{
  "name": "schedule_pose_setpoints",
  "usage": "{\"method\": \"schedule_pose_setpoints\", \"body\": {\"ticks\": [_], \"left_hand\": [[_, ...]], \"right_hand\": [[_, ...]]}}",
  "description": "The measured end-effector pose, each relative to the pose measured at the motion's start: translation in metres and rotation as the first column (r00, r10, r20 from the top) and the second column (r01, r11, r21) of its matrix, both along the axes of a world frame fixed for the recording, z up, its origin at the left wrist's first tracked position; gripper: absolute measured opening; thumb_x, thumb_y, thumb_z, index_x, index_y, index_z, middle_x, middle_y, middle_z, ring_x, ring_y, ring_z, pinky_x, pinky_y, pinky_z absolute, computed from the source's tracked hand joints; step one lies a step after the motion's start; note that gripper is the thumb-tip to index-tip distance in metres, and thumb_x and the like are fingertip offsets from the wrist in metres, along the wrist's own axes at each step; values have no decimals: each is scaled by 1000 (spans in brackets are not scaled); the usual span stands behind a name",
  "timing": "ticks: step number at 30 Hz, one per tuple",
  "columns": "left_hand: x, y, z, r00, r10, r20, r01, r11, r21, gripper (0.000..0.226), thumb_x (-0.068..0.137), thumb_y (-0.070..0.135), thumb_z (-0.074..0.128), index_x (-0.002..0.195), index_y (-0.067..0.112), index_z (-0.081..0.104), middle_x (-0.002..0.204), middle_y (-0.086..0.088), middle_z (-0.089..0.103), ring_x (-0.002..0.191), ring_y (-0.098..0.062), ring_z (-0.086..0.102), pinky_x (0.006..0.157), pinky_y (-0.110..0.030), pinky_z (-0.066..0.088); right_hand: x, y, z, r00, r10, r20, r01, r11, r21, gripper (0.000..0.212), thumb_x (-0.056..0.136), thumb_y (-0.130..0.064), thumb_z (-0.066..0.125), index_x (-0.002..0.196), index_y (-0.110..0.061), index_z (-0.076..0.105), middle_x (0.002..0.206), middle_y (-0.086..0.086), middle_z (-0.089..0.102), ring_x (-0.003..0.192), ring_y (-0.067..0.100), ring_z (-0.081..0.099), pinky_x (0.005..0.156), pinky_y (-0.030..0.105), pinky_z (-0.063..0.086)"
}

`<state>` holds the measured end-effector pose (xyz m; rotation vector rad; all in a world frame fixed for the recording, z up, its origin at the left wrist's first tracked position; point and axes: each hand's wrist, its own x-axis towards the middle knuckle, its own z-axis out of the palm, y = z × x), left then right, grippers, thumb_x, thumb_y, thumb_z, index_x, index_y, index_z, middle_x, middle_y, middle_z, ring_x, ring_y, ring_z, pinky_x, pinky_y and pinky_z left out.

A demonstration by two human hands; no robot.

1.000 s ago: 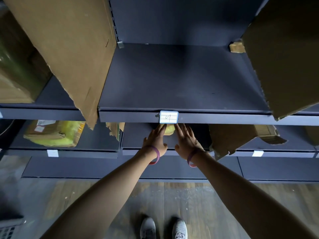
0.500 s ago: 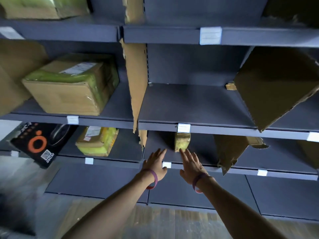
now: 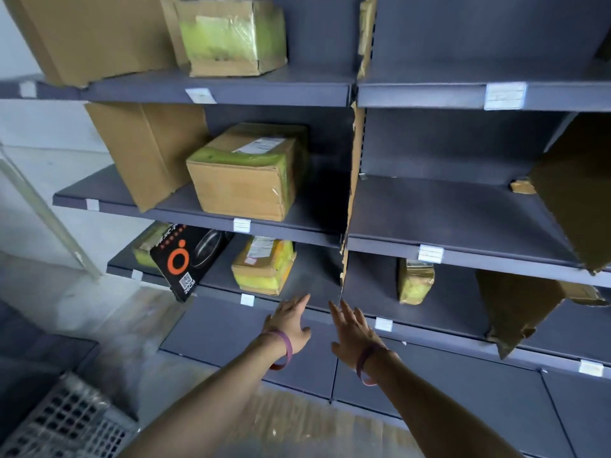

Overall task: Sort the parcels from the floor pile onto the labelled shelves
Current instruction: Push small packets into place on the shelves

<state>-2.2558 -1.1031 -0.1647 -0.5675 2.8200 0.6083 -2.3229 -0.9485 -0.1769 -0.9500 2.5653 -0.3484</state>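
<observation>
Left hand (image 3: 289, 320), right hand (image 3: 352, 330) pulled back empty, small parcel (image 3: 415, 280) left standing

Matt grey metal shelves (image 3: 463, 206) hold rough cardboard parcels (image 3: 241, 190) wrapped in glossy tape

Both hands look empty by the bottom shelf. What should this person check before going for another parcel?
1. Left hand free: ok, fingers straight, holding nothing.
2. Right hand free: ok, also empty.
3. Small yellow-taped parcel settled: ok, standing upright on the lower shelf, clear of both hands.
4. Shelf label legible: cannot tell, writing blurred.
5. Floor pile located: cannot tell, out of view.
</observation>
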Motion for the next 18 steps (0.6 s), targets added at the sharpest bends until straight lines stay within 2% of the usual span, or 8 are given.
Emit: {"method": "schedule_pose_setpoints", "body": {"ticks": [6,12,18], "left_hand": [[13,-108,-2,999,23,-25,-23,1000,3,72,92,29,52,151,31,10,159,3,9,146,-21,13,113,-51,24],[12,-220,-22,1000,5,-25,-4,1000,15,71,91,26,53,150,31,13,156,2,17,142,-20,22,110,-50,31],[-7,-270,-49,997,-67,30,67,998,-3,71,92,25,53,151,29,12,160,3,-2,147,-21,7,113,-51,27]], "right_hand": [[1,-103,-9,999,8,-33,-6,999,53,83,93,-18,51,154,-25,-5,162,6,-5,148,36,1,118,47,20],[18,-200,-30,996,-83,25,81,995,63,83,92,-16,50,154,-25,-4,162,2,-12,149,33,-8,118,44,16],[14,-242,-45,990,-141,27,138,986,97,82,92,-14,49,155,-23,-2,162,2,-14,148,33,-8,119,44,19]]}}
